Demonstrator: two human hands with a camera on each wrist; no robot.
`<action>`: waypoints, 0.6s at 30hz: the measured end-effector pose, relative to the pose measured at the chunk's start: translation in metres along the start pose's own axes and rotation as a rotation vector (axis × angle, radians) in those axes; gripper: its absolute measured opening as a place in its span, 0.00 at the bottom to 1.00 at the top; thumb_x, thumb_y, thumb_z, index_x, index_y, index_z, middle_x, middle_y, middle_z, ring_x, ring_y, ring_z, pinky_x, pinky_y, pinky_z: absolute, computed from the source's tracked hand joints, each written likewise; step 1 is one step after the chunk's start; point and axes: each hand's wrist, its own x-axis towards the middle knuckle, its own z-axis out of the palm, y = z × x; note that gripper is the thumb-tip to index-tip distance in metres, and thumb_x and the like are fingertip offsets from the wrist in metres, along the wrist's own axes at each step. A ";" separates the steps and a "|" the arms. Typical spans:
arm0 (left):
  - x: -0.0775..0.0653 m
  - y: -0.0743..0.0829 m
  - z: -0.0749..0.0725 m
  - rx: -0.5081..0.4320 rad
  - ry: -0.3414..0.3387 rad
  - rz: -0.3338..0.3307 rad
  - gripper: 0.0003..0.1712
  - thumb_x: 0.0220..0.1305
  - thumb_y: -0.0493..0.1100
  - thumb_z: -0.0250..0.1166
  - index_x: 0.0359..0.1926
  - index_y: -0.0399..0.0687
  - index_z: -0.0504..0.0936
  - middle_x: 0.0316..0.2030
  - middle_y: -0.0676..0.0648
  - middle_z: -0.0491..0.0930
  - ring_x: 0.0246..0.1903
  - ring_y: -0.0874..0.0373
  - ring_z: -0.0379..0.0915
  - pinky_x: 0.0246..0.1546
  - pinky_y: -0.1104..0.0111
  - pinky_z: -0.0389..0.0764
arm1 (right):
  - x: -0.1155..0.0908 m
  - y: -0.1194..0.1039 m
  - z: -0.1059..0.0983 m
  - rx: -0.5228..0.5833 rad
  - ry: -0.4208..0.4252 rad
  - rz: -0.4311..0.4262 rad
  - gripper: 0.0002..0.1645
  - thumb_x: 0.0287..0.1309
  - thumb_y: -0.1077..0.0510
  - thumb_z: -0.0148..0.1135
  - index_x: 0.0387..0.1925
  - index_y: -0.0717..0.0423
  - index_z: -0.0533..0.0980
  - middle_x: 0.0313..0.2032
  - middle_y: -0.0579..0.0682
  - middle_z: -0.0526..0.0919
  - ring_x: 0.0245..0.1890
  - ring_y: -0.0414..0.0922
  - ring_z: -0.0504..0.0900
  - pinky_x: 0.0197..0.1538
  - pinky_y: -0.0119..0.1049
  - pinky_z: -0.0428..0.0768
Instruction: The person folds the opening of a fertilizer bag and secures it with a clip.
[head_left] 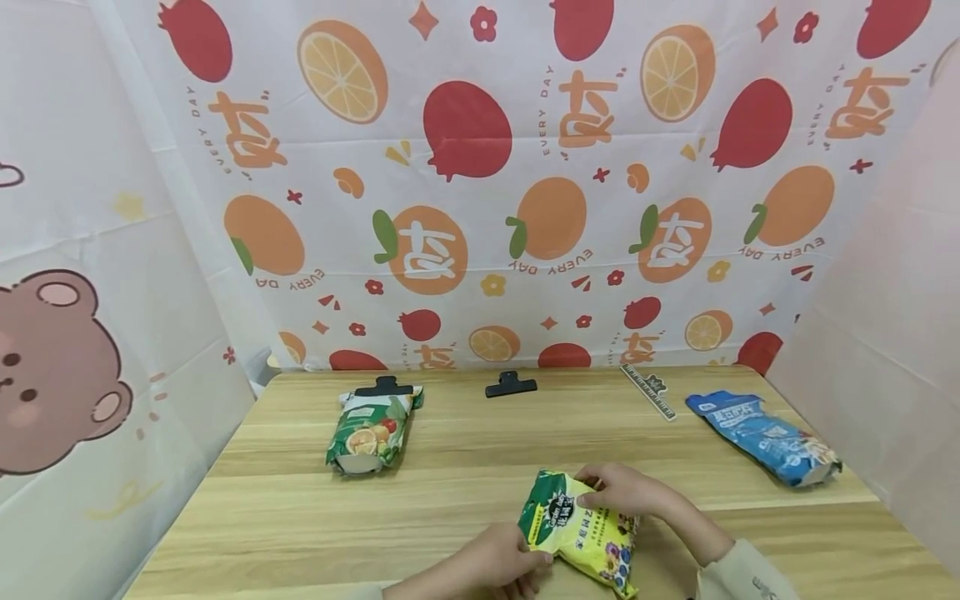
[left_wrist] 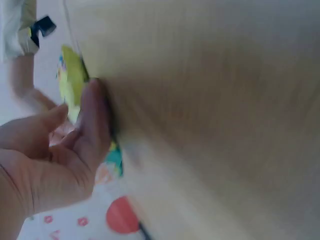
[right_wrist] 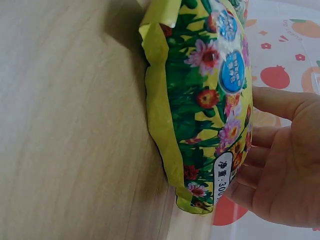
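Note:
A plump yellow and green bag (head_left: 581,533), printed with flowers and Chinese characters, lies at a slant near the front of the table. My right hand (head_left: 626,492) grips its upper right edge, thumb over the front and fingers behind. At the lower left corner of the bag, my left hand (head_left: 502,558) pinches the edge between thumb and fingers, low over the wood. From the right wrist, the bag's flowered end (right_wrist: 210,110) faces me, with the right hand (right_wrist: 285,155) on its far side. Blur softens the left wrist view, where the left hand (left_wrist: 65,145) partly covers the bag.
A green fruit-printed bag (head_left: 367,437) with a black clip (head_left: 385,386) across its top lies at the left. Another black clip (head_left: 512,384) and a light ruler-like clip (head_left: 649,390) lie along the back. A blue bag (head_left: 765,437) lies at the right, near a curtain.

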 end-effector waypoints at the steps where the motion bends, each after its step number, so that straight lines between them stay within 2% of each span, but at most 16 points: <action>1: 0.000 -0.001 0.001 -0.127 -0.050 -0.043 0.19 0.62 0.47 0.61 0.20 0.38 0.82 0.17 0.45 0.80 0.14 0.62 0.74 0.14 0.74 0.74 | 0.000 0.000 0.000 0.000 0.005 0.002 0.23 0.57 0.55 0.61 0.49 0.67 0.73 0.38 0.52 0.78 0.40 0.52 0.76 0.43 0.50 0.74; 3: -0.002 -0.001 0.003 -0.349 -0.130 -0.118 0.17 0.64 0.45 0.58 0.29 0.34 0.82 0.26 0.41 0.82 0.23 0.58 0.79 0.23 0.72 0.79 | 0.001 -0.001 0.001 0.000 0.014 0.001 0.22 0.57 0.56 0.61 0.49 0.68 0.73 0.38 0.52 0.78 0.40 0.52 0.76 0.43 0.49 0.75; 6: -0.004 -0.002 0.005 -0.698 -0.168 -0.241 0.16 0.67 0.41 0.55 0.39 0.28 0.78 0.36 0.35 0.81 0.37 0.51 0.80 0.38 0.68 0.79 | 0.001 -0.001 0.003 0.000 0.028 -0.007 0.22 0.57 0.56 0.61 0.48 0.68 0.73 0.38 0.51 0.78 0.39 0.52 0.76 0.42 0.48 0.75; 7: -0.003 -0.003 0.006 -0.825 -0.161 -0.288 0.15 0.67 0.39 0.54 0.41 0.26 0.76 0.37 0.34 0.80 0.39 0.49 0.79 0.41 0.67 0.77 | 0.002 -0.001 0.003 0.002 0.032 -0.010 0.22 0.57 0.56 0.61 0.48 0.69 0.73 0.37 0.52 0.78 0.39 0.52 0.76 0.41 0.48 0.75; 10: -0.002 -0.002 0.012 -1.080 -0.048 -0.326 0.15 0.67 0.33 0.51 0.46 0.19 0.68 0.39 0.30 0.77 0.45 0.43 0.75 0.46 0.64 0.75 | 0.002 0.000 0.004 0.015 0.048 0.003 0.22 0.57 0.57 0.60 0.48 0.70 0.73 0.37 0.51 0.78 0.38 0.51 0.76 0.41 0.47 0.75; 11: -0.001 -0.001 0.014 -1.136 -0.002 -0.330 0.15 0.67 0.31 0.50 0.47 0.17 0.65 0.39 0.29 0.76 0.45 0.42 0.74 0.47 0.63 0.74 | 0.002 0.000 0.004 0.018 0.053 0.010 0.22 0.57 0.57 0.60 0.48 0.70 0.73 0.36 0.51 0.78 0.38 0.51 0.76 0.41 0.47 0.75; 13: 0.002 0.001 0.016 -1.187 0.082 -0.323 0.16 0.67 0.29 0.48 0.49 0.15 0.61 0.39 0.27 0.74 0.45 0.40 0.74 0.47 0.62 0.74 | 0.002 0.001 0.005 0.023 0.065 0.025 0.22 0.58 0.57 0.60 0.48 0.70 0.73 0.36 0.52 0.78 0.38 0.51 0.76 0.42 0.48 0.75; 15: 0.004 0.003 0.018 -1.186 0.148 -0.314 0.17 0.67 0.28 0.47 0.49 0.14 0.60 0.39 0.27 0.74 0.45 0.40 0.74 0.47 0.62 0.74 | 0.002 0.002 0.005 0.025 0.076 0.037 0.21 0.58 0.57 0.59 0.48 0.69 0.74 0.36 0.51 0.78 0.38 0.50 0.76 0.42 0.48 0.75; 18: 0.007 0.005 0.019 -1.175 0.202 -0.294 0.16 0.67 0.27 0.46 0.49 0.13 0.60 0.37 0.27 0.74 0.44 0.41 0.75 0.47 0.62 0.74 | 0.003 0.004 0.006 0.031 0.096 0.057 0.20 0.59 0.56 0.58 0.47 0.68 0.74 0.36 0.51 0.78 0.38 0.50 0.75 0.42 0.48 0.74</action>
